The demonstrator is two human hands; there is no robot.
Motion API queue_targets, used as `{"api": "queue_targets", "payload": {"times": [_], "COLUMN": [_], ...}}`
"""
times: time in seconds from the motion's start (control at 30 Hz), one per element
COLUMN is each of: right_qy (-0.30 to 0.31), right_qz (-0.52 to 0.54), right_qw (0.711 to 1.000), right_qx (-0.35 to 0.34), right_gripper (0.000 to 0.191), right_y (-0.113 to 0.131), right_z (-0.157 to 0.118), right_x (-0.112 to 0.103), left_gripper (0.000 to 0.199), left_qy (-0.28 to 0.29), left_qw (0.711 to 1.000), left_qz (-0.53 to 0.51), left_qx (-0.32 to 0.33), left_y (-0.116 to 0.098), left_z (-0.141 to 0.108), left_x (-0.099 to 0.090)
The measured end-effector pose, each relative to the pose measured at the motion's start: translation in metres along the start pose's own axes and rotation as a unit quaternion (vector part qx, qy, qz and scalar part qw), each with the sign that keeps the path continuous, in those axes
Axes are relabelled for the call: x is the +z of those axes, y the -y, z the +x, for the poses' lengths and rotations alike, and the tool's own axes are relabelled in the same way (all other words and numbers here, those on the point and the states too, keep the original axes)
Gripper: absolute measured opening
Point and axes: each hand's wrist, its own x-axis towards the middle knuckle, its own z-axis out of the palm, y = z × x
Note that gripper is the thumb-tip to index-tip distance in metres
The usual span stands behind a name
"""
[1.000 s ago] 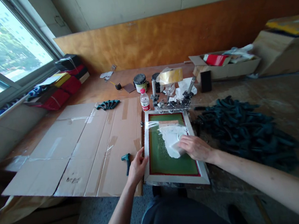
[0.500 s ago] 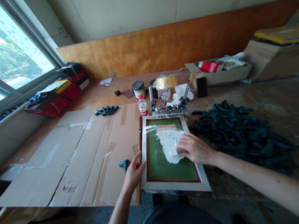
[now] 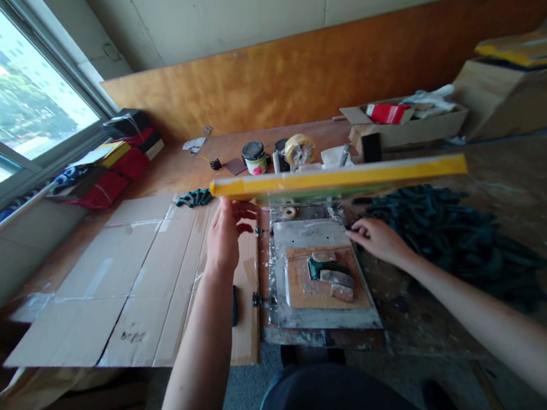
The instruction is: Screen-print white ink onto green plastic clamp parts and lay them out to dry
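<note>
A screen printing frame (image 3: 340,178) stands raised, its yellow-taped front edge toward me. My left hand (image 3: 227,234) is at its left end, thumb side against the edge and fingers curled beneath it. Under the frame lies a grey base plate (image 3: 315,232) with a wooden jig (image 3: 300,282) on it. In the jig sits a dark green curved plastic part (image 3: 329,266), shaped like a handle. My right hand (image 3: 376,237) is beside the plate's right edge, fingers closed together; whether anything is in them is hidden.
Flattened cardboard (image 3: 127,285) covers the left side, with several dark green parts (image 3: 194,198) and a single one (image 3: 234,305) on it. To the right is a heap of dark green parts (image 3: 433,231). Behind stand a tub (image 3: 254,157), a tape roll (image 3: 300,150) and an open box (image 3: 414,122).
The screen frame has swung up from lying flat, with my left hand at its edge. My right hand has left the white ink on the screen and moved to the right, uncovering the jig.
</note>
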Motion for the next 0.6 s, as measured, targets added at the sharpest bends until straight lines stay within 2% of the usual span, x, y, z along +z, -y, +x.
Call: {"api": "queue_targets", "payload": {"times": [0.1,0.17,0.23,0.27,0.3,0.33,0.37,0.43,0.5,0.53,0.6], "right_qy": [0.065,0.075,0.051,0.02,-0.017,-0.053,-0.076,-0.063,-0.022,-0.013,-0.016], "right_qz": [-0.091,-0.117,-0.096,-0.077,-0.059,-0.041,-0.024,0.012,0.041,0.039,-0.024], "right_qw": [0.993,0.99,0.994,0.997,0.998,0.998,0.995,0.981,0.964,0.966,0.985], "right_qx": [-0.042,-0.027,0.006,0.014,0.01,-0.013,-0.058,-0.184,-0.261,-0.257,-0.169], "right_gripper": [0.029,0.02,0.014,0.014,0.015,0.015,0.014,0.01,0.007,0.007,0.014], "right_y": [0.018,0.038,0.06,0.072,0.085,0.099,0.112,0.13,0.125,0.111,0.066], "right_z": [-0.033,-0.042,-0.047,-0.051,-0.055,-0.061,-0.068,-0.08,-0.081,-0.075,-0.053], "right_x": [0.046,0.059,0.058,0.056,0.054,0.053,0.053,0.057,0.058,0.055,0.043], "left_gripper": [0.054,0.055,0.059,0.064,0.07,0.073,0.072,0.069,0.063,0.061,0.056], "left_qy": [-0.033,-0.081,-0.073,-0.011,0.069,0.104,0.104,0.054,-0.011,-0.039,-0.081], "left_qw": [0.999,0.996,0.996,0.986,0.956,0.929,0.921,0.923,0.936,0.941,0.939], "left_qz": [-0.006,-0.008,0.011,0.036,0.059,0.055,0.022,-0.02,-0.01,0.018,0.104], "left_qx": [0.024,0.027,-0.059,-0.161,-0.279,-0.35,-0.375,-0.381,-0.352,-0.337,-0.317], "left_y": [-0.005,0.011,0.042,0.062,0.081,0.099,0.115,0.137,0.148,0.152,0.16], "left_z": [0.013,-0.004,-0.039,-0.061,-0.082,-0.102,-0.119,-0.139,-0.139,-0.135,-0.123], "left_x": [0.012,0.016,0.019,0.022,0.025,0.028,0.031,0.029,0.01,-0.007,-0.054]}}
